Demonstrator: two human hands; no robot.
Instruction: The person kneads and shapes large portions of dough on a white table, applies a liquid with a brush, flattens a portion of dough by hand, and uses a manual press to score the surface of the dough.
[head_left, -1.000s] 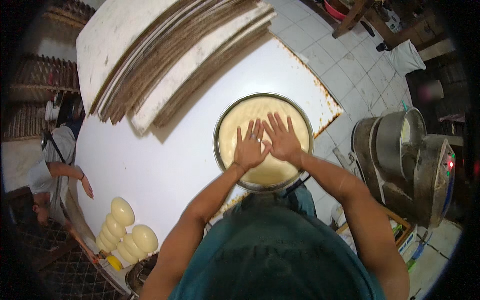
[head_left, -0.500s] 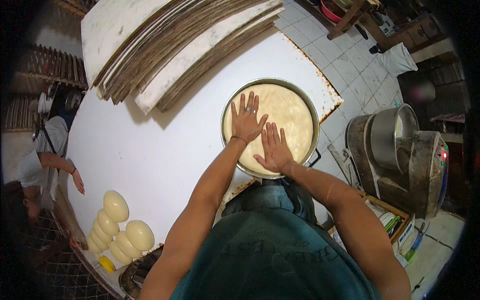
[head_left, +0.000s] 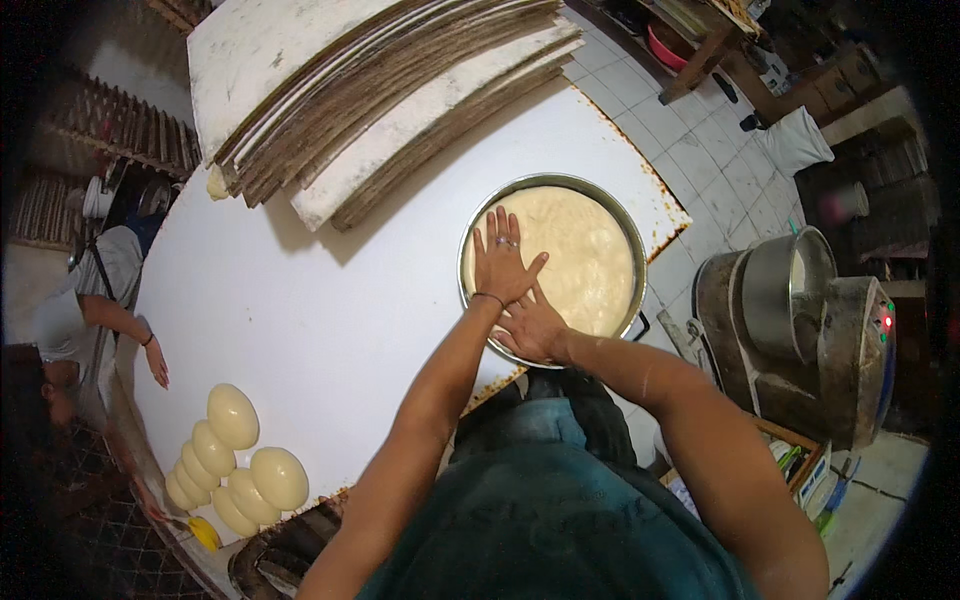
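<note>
A wide round metal pan (head_left: 640, 250) stands at the right corner of a white table (head_left: 330, 330), filled with a flat sheet of pale dough (head_left: 590, 250). My left hand (head_left: 503, 258) lies flat on the dough near the pan's left side, fingers stretched out, with a ring and a dark wristband. Just below it, my right hand (head_left: 534, 328) presses on the dough by the near rim. Its fingertips are partly covered by the left hand. Neither hand grips anything.
A tall stack of floury boards (head_left: 400, 110) sits at the table's far side. Several smooth dough balls (head_left: 233, 417) lie at the near left, beside a yellow scraper (head_left: 204, 533). Another person's hand (head_left: 157, 362) rests at the left edge. A mixer with a metal bowl (head_left: 787, 295) stands right.
My right hand has slid left and closer to the left hand, so the two now overlap. The whole view has shifted slightly; the dough balls stay in place.
</note>
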